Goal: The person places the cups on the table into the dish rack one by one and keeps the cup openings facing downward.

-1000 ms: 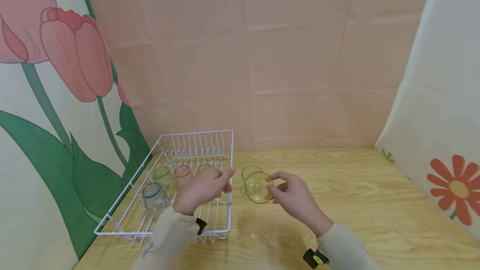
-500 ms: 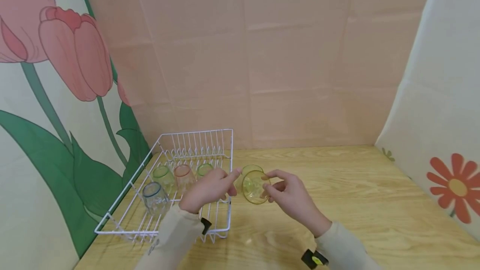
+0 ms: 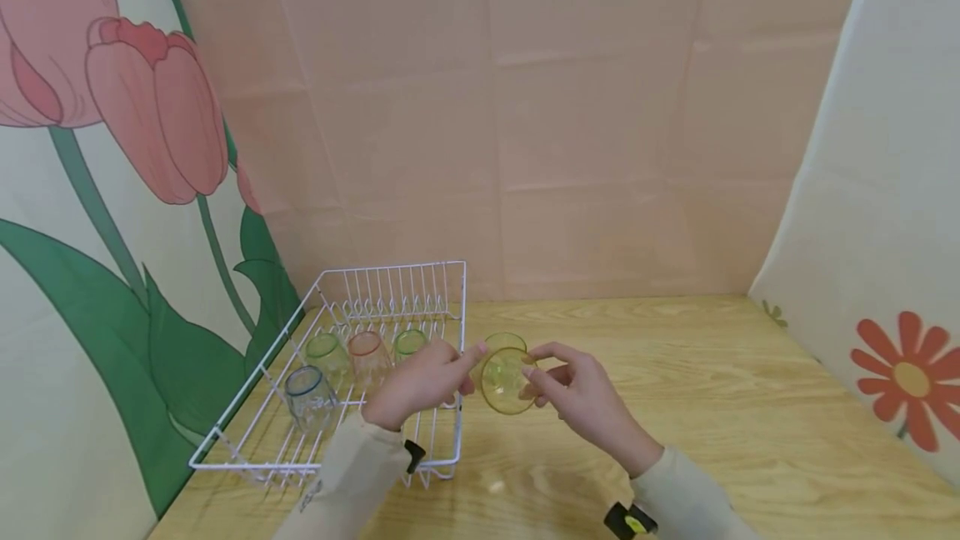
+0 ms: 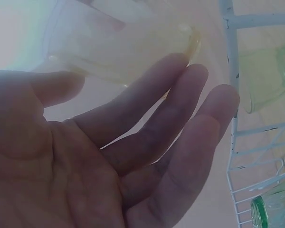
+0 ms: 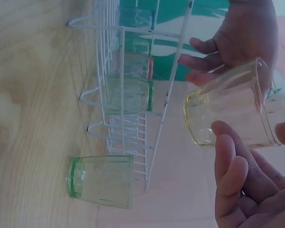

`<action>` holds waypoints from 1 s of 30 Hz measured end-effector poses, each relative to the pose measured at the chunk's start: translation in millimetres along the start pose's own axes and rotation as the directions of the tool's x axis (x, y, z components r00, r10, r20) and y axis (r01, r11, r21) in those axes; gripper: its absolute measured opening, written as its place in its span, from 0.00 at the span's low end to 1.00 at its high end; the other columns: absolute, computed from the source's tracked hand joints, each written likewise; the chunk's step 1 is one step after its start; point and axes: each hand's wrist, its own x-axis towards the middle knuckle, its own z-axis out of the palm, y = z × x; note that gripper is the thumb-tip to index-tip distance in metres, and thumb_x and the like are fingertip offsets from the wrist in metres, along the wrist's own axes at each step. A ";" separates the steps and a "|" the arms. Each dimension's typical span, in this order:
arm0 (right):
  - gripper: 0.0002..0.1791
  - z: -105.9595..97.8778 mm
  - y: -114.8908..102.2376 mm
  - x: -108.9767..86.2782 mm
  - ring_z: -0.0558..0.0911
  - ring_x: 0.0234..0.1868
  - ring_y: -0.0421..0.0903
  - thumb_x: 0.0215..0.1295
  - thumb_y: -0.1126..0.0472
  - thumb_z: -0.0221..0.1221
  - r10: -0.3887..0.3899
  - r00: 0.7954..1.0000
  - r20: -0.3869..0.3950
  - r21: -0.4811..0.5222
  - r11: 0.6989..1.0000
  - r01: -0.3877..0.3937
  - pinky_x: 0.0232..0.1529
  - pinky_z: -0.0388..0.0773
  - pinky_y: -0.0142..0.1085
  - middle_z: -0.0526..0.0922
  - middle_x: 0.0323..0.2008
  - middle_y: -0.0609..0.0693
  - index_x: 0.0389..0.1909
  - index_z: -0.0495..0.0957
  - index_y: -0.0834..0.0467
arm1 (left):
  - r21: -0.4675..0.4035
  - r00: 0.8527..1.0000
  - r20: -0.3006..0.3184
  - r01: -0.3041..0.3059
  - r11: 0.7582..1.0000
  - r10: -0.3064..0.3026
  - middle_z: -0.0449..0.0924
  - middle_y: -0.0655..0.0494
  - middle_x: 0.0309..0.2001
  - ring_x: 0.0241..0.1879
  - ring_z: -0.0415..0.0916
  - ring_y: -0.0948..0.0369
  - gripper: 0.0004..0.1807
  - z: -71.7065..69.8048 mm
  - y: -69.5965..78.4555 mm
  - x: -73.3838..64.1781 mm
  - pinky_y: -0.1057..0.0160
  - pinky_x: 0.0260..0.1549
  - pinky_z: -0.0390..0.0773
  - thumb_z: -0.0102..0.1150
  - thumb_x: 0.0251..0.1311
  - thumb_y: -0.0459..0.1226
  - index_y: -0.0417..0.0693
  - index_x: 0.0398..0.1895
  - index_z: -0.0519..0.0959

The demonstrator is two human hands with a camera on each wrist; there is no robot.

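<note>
My right hand (image 3: pixel 585 394) pinches a clear yellow drinking glass (image 3: pixel 502 382) between thumb and fingers. In the right wrist view the yellow glass (image 5: pixel 228 104) is off the table, its thick base turned downward and its rim up. Close on its left side is my left hand (image 3: pixel 423 377), thumb and half-straight fingers spread apart. In the left wrist view the fingertips (image 4: pixel 180 61) of that hand overlap the glass's edge. Behind the held glass, a green-tinted glass (image 5: pixel 102 183) stands upright on the table.
A white wire dish rack (image 3: pixel 461 440) stands on the left of the wooden table (image 3: pixel 675 407). Upside down in it are several glasses, among them a blue one (image 3: pixel 307 398), a pink one (image 3: pixel 369 357) and green ones (image 3: pixel 324 352). A pink sheet (image 3: pixel 585 148) hangs behind.
My left hand has moved right, from over the rack's edge to the yellow glass. My right hand has shifted the glass slightly left, toward the left fingers.
</note>
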 end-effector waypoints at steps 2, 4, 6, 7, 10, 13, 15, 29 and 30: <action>0.21 -1.6 0.6 0.4 0.83 0.28 0.48 0.74 0.47 0.56 0.003 1.000 0.012 0.041 0.999 -0.004 0.18 0.74 0.34 0.88 0.27 0.51 0.54 0.78 0.61 | 0.004 1.000 -0.008 -0.016 1.000 0.016 0.84 0.56 0.28 0.28 0.83 0.54 0.38 0.3 -0.1 0.4 0.57 0.31 0.81 0.38 0.71 0.66 0.46 0.27 0.84; 0.23 -3.1 1.8 1.2 0.83 0.28 0.50 0.76 0.46 0.53 -0.001 1.000 0.026 0.083 0.997 -0.001 0.19 0.76 0.35 0.88 0.27 0.53 0.52 0.78 0.62 | 0.009 0.999 -0.011 -0.035 0.999 0.035 0.83 0.56 0.26 0.27 0.82 0.54 0.36 0.4 -0.2 0.8 0.59 0.28 0.79 0.39 0.72 0.64 0.46 0.27 0.84; 0.24 -4.4 3.0 2.0 0.84 0.29 0.51 0.77 0.46 0.51 -0.009 0.999 0.036 0.114 0.993 0.005 0.19 0.76 0.36 0.87 0.27 0.55 0.52 0.78 0.64 | 0.012 0.999 -0.009 -0.052 0.999 0.052 0.82 0.56 0.26 0.27 0.81 0.55 0.35 0.4 0.0 1.0 0.60 0.27 0.78 0.40 0.72 0.63 0.46 0.28 0.83; 0.24 -4.9 3.4 2.4 0.84 0.29 0.52 0.77 0.46 0.51 -0.012 0.999 0.040 0.126 0.992 0.007 0.19 0.76 0.36 0.87 0.27 0.56 0.52 0.78 0.64 | 0.013 0.998 -0.006 -0.057 0.998 0.057 0.82 0.56 0.26 0.26 0.81 0.55 0.35 0.3 0.2 1.2 0.60 0.26 0.78 0.40 0.72 0.63 0.46 0.28 0.84; 0.23 -5.7 4.8 3.8 0.84 0.29 0.53 0.77 0.47 0.51 -0.004 0.999 0.047 0.140 0.990 -0.002 0.19 0.75 0.35 0.87 0.27 0.56 0.51 0.78 0.64 | 0.016 0.996 0.002 -0.084 0.996 0.084 0.83 0.55 0.28 0.26 0.81 0.56 0.36 -0.5 1.0 0.9 0.60 0.28 0.78 0.40 0.73 0.62 0.43 0.31 0.85; 0.24 -6.1 5.5 5.0 0.84 0.28 0.52 0.76 0.45 0.53 0.015 0.999 0.046 0.135 0.991 -0.021 0.18 0.75 0.34 0.88 0.28 0.56 0.51 0.78 0.64 | 0.024 0.994 0.020 -0.106 0.994 0.105 0.84 0.53 0.32 0.27 0.81 0.57 0.38 -1.1 2.0 0.7 0.59 0.30 0.80 0.40 0.73 0.63 0.39 0.35 0.86; 0.25 -6.5 5.7 5.3 0.84 0.28 0.52 0.75 0.44 0.54 0.023 0.999 0.046 0.128 0.991 -0.029 0.18 0.74 0.34 0.88 0.29 0.56 0.51 0.77 0.65 | 0.023 0.993 0.033 -0.116 0.993 0.115 0.84 0.52 0.33 0.27 0.81 0.56 0.38 -1.2 2.3 0.6 0.59 0.31 0.80 0.40 0.73 0.63 0.38 0.38 0.86; 0.32 -12.4 11.7 9.4 0.79 0.34 0.45 0.71 0.42 0.57 0.181 0.966 0.183 0.218 0.951 -0.220 0.22 0.74 0.32 0.88 0.36 0.51 0.57 0.77 0.67 | 0.023 0.989 0.050 -0.141 0.990 0.139 0.86 0.48 0.39 0.27 0.83 0.54 0.34 0.5 0.3 3.0 0.60 0.32 0.81 0.43 0.74 0.59 0.38 0.40 0.85; 0.31 -12.8 13.0 9.7 0.78 0.34 0.45 0.71 0.41 0.57 0.189 0.962 0.198 0.224 0.947 -0.231 0.23 0.74 0.32 0.87 0.37 0.51 0.55 0.79 0.67 | 0.025 0.989 0.050 -0.142 0.990 0.141 0.85 0.50 0.38 0.28 0.83 0.54 0.34 0.8 0.2 3.1 0.60 0.32 0.81 0.43 0.74 0.59 0.38 0.40 0.85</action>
